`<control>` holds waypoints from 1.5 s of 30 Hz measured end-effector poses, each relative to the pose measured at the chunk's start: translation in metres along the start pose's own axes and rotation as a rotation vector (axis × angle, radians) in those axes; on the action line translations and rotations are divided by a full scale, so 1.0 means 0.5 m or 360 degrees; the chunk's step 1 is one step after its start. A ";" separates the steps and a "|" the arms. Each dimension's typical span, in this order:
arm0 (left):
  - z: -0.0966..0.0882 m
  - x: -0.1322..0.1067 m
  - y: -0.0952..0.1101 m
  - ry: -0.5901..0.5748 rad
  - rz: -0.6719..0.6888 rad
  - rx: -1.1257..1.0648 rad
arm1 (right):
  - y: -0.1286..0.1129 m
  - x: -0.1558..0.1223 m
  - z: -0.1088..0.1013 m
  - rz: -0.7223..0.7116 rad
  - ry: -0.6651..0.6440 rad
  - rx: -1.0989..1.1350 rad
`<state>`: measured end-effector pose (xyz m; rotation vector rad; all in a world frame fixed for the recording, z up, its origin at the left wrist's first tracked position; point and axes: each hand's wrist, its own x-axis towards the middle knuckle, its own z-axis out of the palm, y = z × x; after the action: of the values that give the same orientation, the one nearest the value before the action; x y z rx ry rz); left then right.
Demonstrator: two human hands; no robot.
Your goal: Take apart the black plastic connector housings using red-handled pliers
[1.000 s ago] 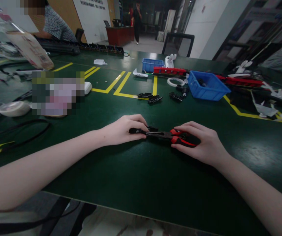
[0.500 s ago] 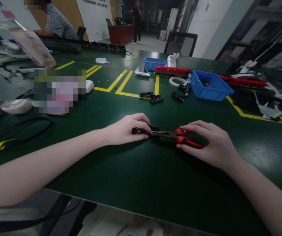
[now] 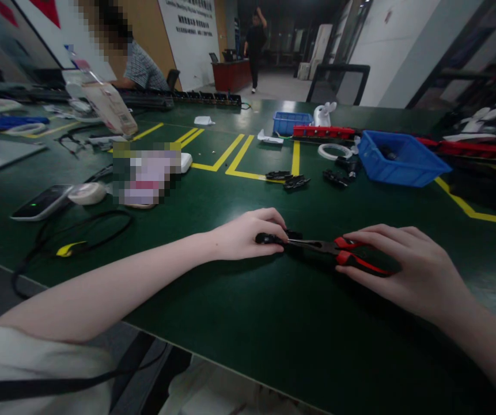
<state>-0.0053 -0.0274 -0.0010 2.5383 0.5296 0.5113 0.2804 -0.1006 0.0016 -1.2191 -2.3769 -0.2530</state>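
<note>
My left hand (image 3: 254, 235) is closed around a small black plastic part (image 3: 267, 238), low over the green table (image 3: 239, 311). In my right hand (image 3: 412, 268) are needle-nose pliers (image 3: 328, 246) with red and black handles, the fingers wrapped along the grips. The tips of the pliers reach the black part beside my left fingertips. Whether the jaws bite on it is too small to tell. Several similar black parts (image 3: 296, 182) lie farther back on the table.
At the back right stand a blue bin (image 3: 403, 161) and a smaller blue bin (image 3: 291, 124), near a white ring (image 3: 334, 151) and a red strip (image 3: 325, 132). On the left are a phone (image 3: 146, 178), a bottle (image 3: 109, 106) and a cable (image 3: 92, 216). A person (image 3: 144, 66) sits beyond.
The whole view has shifted, so table and hands appear farther right and slightly lower. Both hands keep the same hold on the part and the pliers. The standing person in the background has changed pose.
</note>
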 end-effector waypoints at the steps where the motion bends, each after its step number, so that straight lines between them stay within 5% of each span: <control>1: 0.001 0.000 -0.002 0.0018 0.0028 -0.0002 | 0.001 -0.001 0.001 -0.0005 0.0020 0.0007; 33: 0.005 -0.001 -0.008 0.0016 0.0111 0.0095 | 0.019 -0.002 -0.002 -0.0035 -0.0099 -0.0126; 42: 0.010 0.007 0.003 0.0090 0.0067 0.0103 | 0.066 0.001 -0.019 0.0782 -0.0044 0.0386; 45: 0.012 0.012 0.016 0.0167 -0.0045 -0.0081 | 0.068 0.015 -0.014 0.0726 -0.0234 0.0611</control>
<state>0.0047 -0.0336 -0.0002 2.4623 0.5819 0.6427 0.3060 -0.0778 0.0100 -1.5704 -2.0513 0.4292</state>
